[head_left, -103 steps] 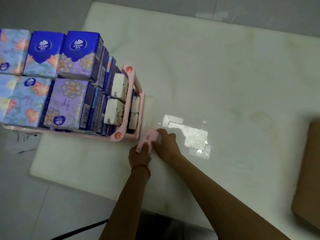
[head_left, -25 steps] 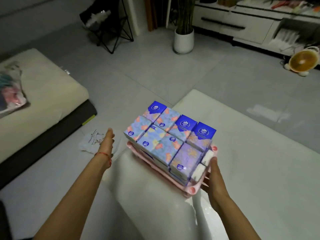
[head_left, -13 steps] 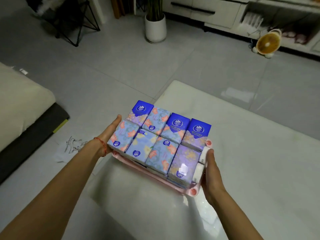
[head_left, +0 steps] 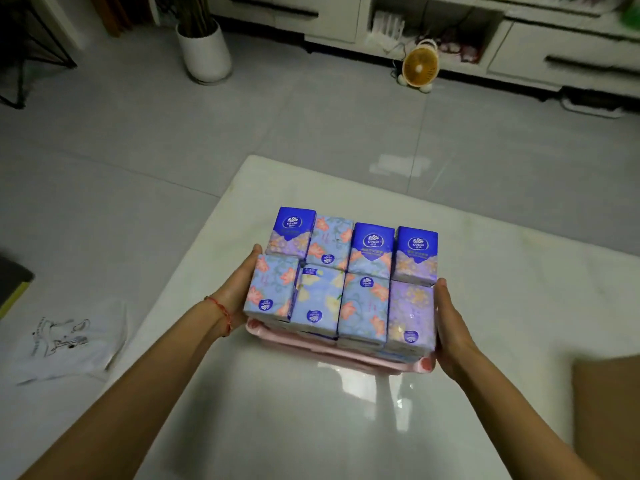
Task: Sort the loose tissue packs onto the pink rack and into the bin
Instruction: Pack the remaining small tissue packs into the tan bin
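Note:
The pink rack (head_left: 349,356) stands on the white table (head_left: 311,420), packed with several blue, purple and floral tissue packs (head_left: 341,275) standing upright in two rows. My left hand (head_left: 239,289) presses flat against the left side of the packs and rack, its fingertips hidden behind them. On the opposite side, my right hand (head_left: 453,327) presses against the right side of the rack with straight fingers. No bin and no loose pack is in view.
A brown cardboard box (head_left: 606,414) sits at the table's right edge. A white plastic bag (head_left: 65,341) lies on the floor at left. Beyond the table are a white plant pot (head_left: 204,53), a small orange fan (head_left: 419,68) and low cabinets.
My left hand has come in from the open air to press on the rack's left side. The rack now sits squarer to me between both hands.

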The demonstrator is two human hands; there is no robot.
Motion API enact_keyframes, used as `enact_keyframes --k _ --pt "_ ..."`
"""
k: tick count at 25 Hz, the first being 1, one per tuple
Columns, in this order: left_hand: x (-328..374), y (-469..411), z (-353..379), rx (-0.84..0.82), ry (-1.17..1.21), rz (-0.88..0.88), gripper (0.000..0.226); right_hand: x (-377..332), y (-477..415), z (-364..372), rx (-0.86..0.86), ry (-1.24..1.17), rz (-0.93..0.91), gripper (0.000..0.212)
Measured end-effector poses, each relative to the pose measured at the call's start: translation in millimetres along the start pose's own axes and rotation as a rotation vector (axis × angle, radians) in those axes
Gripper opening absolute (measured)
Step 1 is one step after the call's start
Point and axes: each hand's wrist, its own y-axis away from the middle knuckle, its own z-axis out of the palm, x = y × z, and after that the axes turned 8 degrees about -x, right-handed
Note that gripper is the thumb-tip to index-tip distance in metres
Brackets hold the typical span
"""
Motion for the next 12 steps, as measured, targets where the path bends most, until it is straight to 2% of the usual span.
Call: enact_keyframes --k 5,9,11,12 --pt "-19 -24 60 -0.051 -0.035 -0.032 0.058 -10 4 -66 0.045 -0.007 -0.001 0.067" --pt "-26 -24 91 -0.026 -0.089 -0.038 0.059 -16 13 -98 -0.003 -0.03 0.029 0.058" --pt "-16 -11 93 0.118 -0.207 -0.033 0.063 -23 23 -110 -0.003 0.043 0.034 0.049" --pt "-11 0 90 0.263 -0.271 0.02 0.059 -28 29 -119 0.019 0.07 0.024 0.045"
